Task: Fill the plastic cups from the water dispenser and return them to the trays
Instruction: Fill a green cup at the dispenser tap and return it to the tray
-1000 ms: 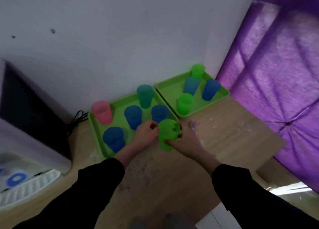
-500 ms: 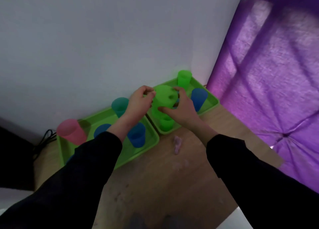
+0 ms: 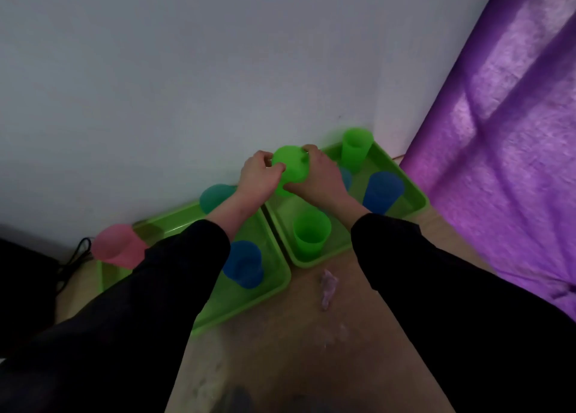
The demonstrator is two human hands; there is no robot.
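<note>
A second ago the two hands had a green cup low at the near corner of the left tray [image 3: 249, 303], beside the blue cups. Since then it has been carried up and across, away from the pink cup [image 3: 117, 246] and teal cup [image 3: 213, 196], and now sits at the back left corner of the right tray [image 3: 314, 261], close to the wall. This reads as a cup being returned to a tray. Whether it is filled or has touched down cannot be told. The left hand [image 3: 260, 175] reaches out from a black sleeve, its fingers curled and pinching the cup's left side near the rim. The held cup [image 3: 291, 169] is between the hands, tilted slightly. The right hand [image 3: 321, 179] wraps the cup's right side, with its fingertips over the top edge. Another green cup [image 3: 311, 233] stands below the wrists. A blue cup [image 3: 381, 191] and a back green cup [image 3: 355, 147] stand further right.
</note>
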